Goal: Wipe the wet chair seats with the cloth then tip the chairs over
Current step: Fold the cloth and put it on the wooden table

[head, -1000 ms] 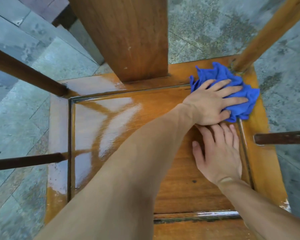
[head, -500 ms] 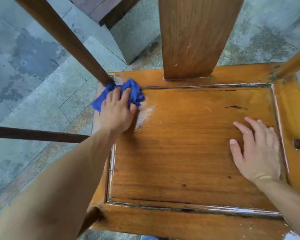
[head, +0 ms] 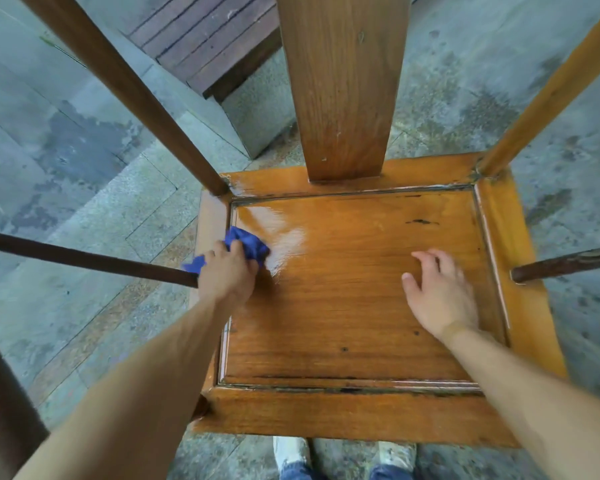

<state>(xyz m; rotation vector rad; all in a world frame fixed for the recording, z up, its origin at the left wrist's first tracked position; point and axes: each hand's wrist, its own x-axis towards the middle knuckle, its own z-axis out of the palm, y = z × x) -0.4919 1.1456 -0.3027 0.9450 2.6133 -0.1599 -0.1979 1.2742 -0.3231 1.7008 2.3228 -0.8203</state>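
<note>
left hand [head: 227, 271] — fingers curled round the blue cloth [head: 248, 244], pressing it on the chair seat [head: 354, 306] at its left edge, toward the far-left corner | right hand [head: 439, 296] — fingers spread and slightly bent, resting on the seat's right half, holding nothing | wet sheen [head: 278, 226] just right of cloth | chair upright on stone floor [head: 84, 202]

damp grey stone paving [head: 66, 140], dark wooden decking [head: 201, 32], stone step [head: 257, 109]
</note>
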